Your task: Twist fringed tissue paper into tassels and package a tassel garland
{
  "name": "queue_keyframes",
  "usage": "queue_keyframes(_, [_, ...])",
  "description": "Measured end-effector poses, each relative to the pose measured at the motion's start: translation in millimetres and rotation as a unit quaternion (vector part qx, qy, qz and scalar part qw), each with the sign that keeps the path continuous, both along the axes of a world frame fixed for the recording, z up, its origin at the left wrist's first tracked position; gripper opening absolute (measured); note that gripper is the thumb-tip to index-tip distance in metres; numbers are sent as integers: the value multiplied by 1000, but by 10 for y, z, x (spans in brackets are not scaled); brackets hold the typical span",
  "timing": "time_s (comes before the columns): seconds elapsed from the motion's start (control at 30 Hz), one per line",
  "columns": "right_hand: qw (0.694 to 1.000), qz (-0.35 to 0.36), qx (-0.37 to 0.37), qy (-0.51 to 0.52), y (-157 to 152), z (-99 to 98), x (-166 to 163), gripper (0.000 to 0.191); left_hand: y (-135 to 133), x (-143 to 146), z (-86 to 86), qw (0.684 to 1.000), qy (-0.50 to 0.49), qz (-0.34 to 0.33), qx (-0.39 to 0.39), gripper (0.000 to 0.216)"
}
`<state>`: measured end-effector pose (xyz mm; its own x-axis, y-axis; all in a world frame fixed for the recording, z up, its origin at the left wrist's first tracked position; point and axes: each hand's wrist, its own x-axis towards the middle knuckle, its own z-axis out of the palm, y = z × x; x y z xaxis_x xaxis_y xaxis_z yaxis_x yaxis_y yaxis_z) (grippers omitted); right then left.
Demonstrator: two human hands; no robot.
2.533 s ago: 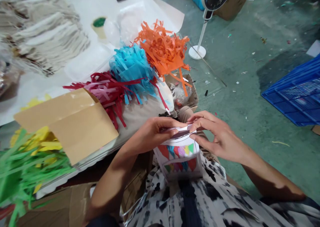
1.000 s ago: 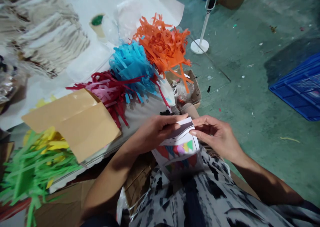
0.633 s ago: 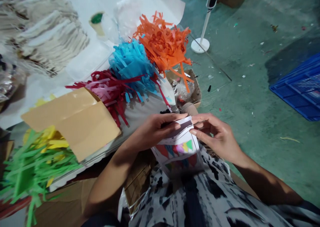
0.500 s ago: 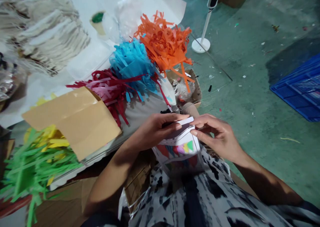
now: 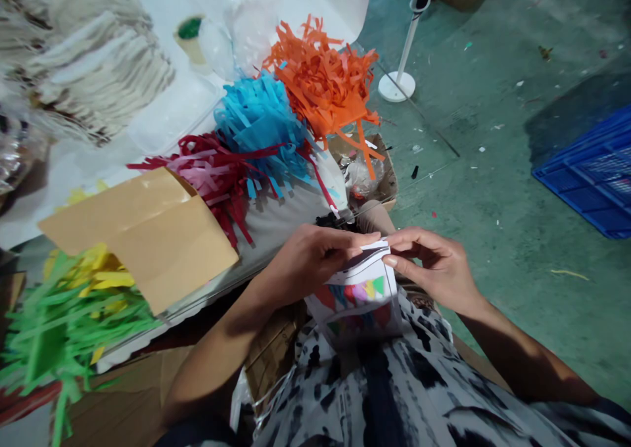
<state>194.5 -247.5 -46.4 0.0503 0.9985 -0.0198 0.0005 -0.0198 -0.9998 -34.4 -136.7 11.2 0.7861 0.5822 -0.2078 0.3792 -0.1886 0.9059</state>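
A small clear packet with a white printed card showing coloured pennants (image 5: 359,299) rests on my lap. My left hand (image 5: 310,259) pinches its top edge from the left, fingers closed on it. My right hand (image 5: 434,266) grips the same top edge from the right, fingers curled. The two hands nearly meet above the packet's dark flap. What is inside the packet is not clear.
Heaps of shredded paper lie on the table at left: orange (image 5: 323,82), blue (image 5: 261,121), red and pink (image 5: 211,177), green (image 5: 54,332), yellow. A brown envelope (image 5: 142,233), a tape roll (image 5: 190,36), a fan stand (image 5: 397,85) and a blue crate (image 5: 591,171) are around.
The packet's top flap has been folded over and both hands have closed in on its upper edge; the view has shifted slightly.
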Motion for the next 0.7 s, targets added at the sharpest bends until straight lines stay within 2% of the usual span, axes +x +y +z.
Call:
queue_keyframes(0.17, [999, -21, -3, 43, -13, -20, -11, 42, 23, 24, 109, 997, -47, -67, 15, 37])
queue_keyframes(0.23, [1000, -4, 11, 8, -13, -12, 11, 44, 42, 16, 179, 994, -45, -93, 22, 40])
queue_keyframes(0.33, [996, 25, 43, -77, 1, 37, 54, 37, 6, -38, 257, 991, 1, -123, 61, 48])
queue_keyframes(0.43, [992, 29, 64, -102, 14, 92, 80, 31, -123, -124, 234, 982, 58, -90, 154, 62])
queue_keyframes(0.5, [993, 28, 66, -98, 13, 113, 84, 32, -223, -169, 180, 976, 73, -48, 197, 59])
queue_keyframes(0.63, [992, 38, 73, -96, 21, 140, 75, 32, -325, -183, 114, 979, 54, 14, 197, 41])
queue_keyframes(0.7, [990, 56, 86, -98, 42, 158, 69, 31, -323, -172, 119, 980, 40, 14, 196, 36])
